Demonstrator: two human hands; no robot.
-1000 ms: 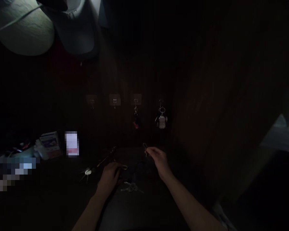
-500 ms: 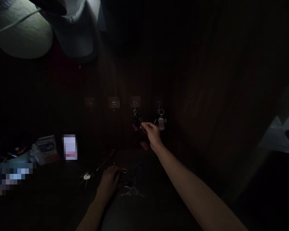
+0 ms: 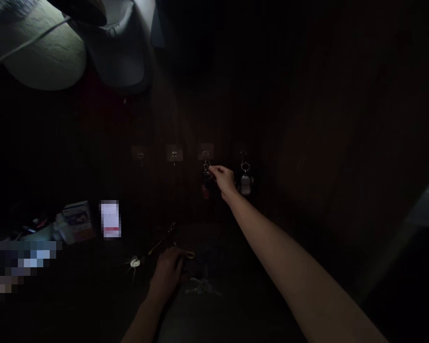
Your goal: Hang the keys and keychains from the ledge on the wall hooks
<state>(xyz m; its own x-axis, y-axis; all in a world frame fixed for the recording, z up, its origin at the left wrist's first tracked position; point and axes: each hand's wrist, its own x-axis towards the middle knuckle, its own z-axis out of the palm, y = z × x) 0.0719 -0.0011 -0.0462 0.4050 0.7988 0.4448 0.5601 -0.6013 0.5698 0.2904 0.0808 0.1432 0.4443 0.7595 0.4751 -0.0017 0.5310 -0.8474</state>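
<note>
My right hand (image 3: pixel 224 180) is closed in a pinch on the loop of a keychain, right at the third wall hook (image 3: pixel 206 155). Other keychain parts hang there, with a dark red piece (image 3: pixel 205 191) below; my fingers partly cover them. To the right, a keychain with a grey fob (image 3: pixel 246 183) hangs from the fourth hook. Down on the dark surface lies my left hand (image 3: pixel 167 270), fingers loosely stretched and apart from the thumb. A yellow loop (image 3: pixel 190 255) shows beside its fingertips. Nearby are a bunch of keys (image 3: pixel 202 286) and a second bunch with a pale round head (image 3: pixel 135 263).
Two bare hooks, one at far left (image 3: pixel 140 156) and another beside it (image 3: pixel 174 155), are on the wall. Caps (image 3: pixel 116 62) hang above. A box (image 3: pixel 79 221) and a blurred-out white item (image 3: pixel 110 219) stand at left. The scene is very dark.
My right hand has risen, bringing the keychain's loop up to the third hook. My left hand stays by the yellow loop. The view has shifted slightly left.
</note>
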